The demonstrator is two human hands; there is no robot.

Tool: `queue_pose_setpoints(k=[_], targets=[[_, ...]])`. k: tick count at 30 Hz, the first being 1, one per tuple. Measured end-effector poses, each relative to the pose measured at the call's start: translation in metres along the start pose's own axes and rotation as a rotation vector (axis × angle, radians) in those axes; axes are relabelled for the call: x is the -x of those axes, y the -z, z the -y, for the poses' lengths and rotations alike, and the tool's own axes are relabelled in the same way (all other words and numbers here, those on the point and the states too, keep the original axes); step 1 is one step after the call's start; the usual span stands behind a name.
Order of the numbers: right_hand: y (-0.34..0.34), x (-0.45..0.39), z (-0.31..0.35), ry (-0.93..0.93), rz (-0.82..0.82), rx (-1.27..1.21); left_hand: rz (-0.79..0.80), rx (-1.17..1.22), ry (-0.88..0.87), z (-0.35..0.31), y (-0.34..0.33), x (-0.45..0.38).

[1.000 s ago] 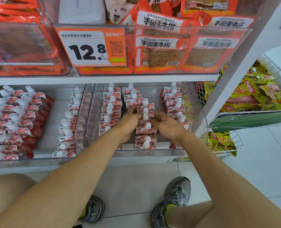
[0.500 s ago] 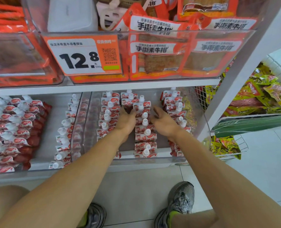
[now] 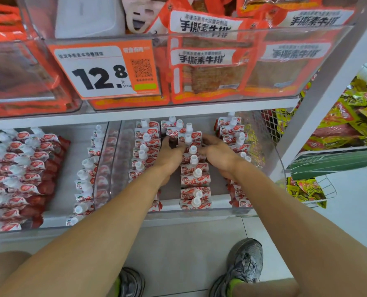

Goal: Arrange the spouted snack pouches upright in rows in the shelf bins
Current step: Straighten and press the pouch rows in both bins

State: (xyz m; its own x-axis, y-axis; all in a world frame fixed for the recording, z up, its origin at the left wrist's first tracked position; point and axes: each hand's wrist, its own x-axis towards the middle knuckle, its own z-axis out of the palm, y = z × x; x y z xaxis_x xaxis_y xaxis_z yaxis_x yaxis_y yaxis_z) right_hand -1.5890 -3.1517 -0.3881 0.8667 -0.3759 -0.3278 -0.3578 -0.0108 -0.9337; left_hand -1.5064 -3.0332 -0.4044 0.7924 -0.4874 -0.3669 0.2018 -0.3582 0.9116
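Red-and-white spouted snack pouches stand in three rows inside a clear bin (image 3: 199, 213) on the lower shelf. The middle row (image 3: 194, 179) runs between my two hands. My left hand (image 3: 169, 157) is on its left side and my right hand (image 3: 220, 156) on its right, both deep in the bin. The fingers of both hands curl around a pouch (image 3: 189, 139) toward the back of that row. The left row (image 3: 145, 146) and the right row (image 3: 229, 129) stand upright beside my hands; my wrists hide part of each.
The neighbouring bin holds one upright row (image 3: 83, 179) and a pile of pouches lying down (image 3: 17, 168). Above hangs a shelf with orange packs (image 3: 206, 67) and a price tag (image 3: 105, 71). A white upright (image 3: 319, 103) and a wire basket (image 3: 319, 196) of yellow packs stand on the right.
Both hands have slid farther back along the middle row, from its middle to the pouches near the back. The view has tilted down and moved closer.
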Motion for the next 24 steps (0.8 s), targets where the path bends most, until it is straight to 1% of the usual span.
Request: queue_pose_setpoints(k=[3,6,9,11,13,16,20,22,24], targets=[[0.001,-0.001,0.002,0.026,0.008,0.024,0.007,0.019,0.023,-0.001,0.003,-0.005],[0.002,-0.002,0.003,0.031,-0.013,0.035,-0.025,-0.045,0.000,-0.001,-0.002,-0.006],[0.004,-0.003,0.002,0.021,0.003,0.084,0.023,-0.104,0.012,-0.007,-0.004,-0.007],[0.008,-0.001,0.005,0.009,-0.007,0.095,0.038,-0.084,0.022,-0.009,-0.001,-0.011],[0.010,0.000,0.010,0.001,-0.013,0.092,0.006,-0.061,-0.011,-0.012,0.001,-0.008],[0.009,0.001,0.014,-0.007,-0.016,0.104,-0.035,-0.012,-0.016,-0.012,0.000,-0.011],[0.006,0.002,0.014,-0.013,-0.003,0.102,0.022,-0.029,-0.026,-0.013,-0.002,-0.015],[0.005,0.000,0.014,-0.033,-0.041,0.100,0.015,-0.033,-0.042,-0.012,-0.003,-0.016],[0.004,-0.005,0.013,-0.075,-0.122,0.095,-0.034,-0.009,-0.037,-0.011,-0.007,-0.018]])
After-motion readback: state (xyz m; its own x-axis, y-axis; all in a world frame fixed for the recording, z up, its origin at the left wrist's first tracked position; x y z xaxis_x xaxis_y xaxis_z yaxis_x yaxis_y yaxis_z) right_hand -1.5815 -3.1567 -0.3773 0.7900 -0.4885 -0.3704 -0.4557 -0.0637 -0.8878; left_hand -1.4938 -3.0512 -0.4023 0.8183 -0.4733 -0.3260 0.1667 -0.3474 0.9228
